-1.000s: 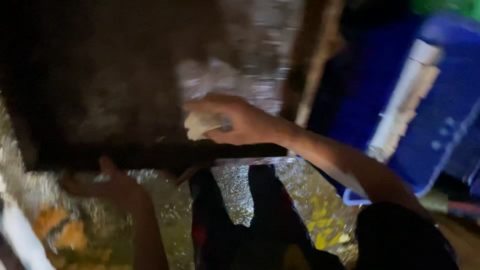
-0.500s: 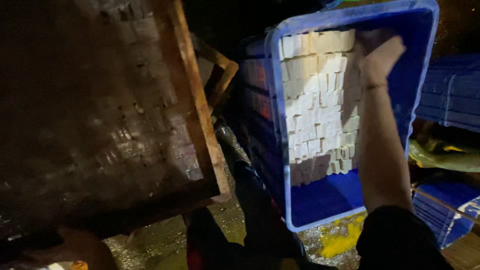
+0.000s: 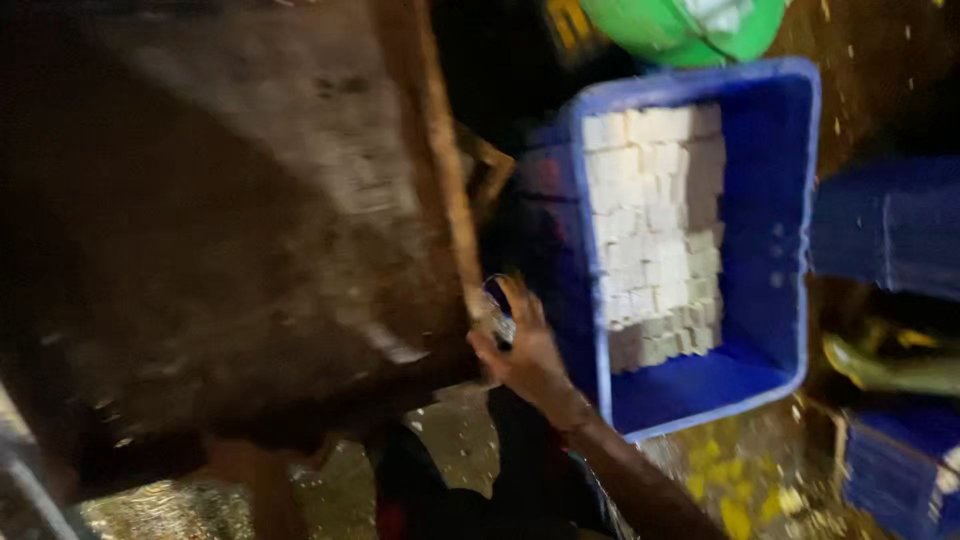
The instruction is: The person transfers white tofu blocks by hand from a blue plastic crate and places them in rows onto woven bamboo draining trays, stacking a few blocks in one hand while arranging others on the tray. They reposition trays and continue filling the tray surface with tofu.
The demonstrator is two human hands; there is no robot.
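A big dark wooden board (image 3: 250,220), wet and stained, fills the left half of the view. My right hand (image 3: 522,350) is at its near right corner, fingers curled on the raised wooden edge. A small blue and silver thing (image 3: 497,305) shows by those fingers, too blurred to name. My left hand (image 3: 235,462) is a dim blur under the board's near edge, and its grip is hidden. Just right of my right hand stands a blue plastic crate (image 3: 770,250) holding several rows of white cubes (image 3: 655,220).
A green tub (image 3: 690,25) sits beyond the crate. More blue crates stand at the right (image 3: 890,240) and lower right (image 3: 900,470). The wet floor (image 3: 730,480) carries yellow scraps. Shiny foil-like sheet (image 3: 150,505) lies under the board's near edge.
My right hand has come back from over the blue crate to the board's near right corner. It no longer holds the white piece. The view has swung further right.
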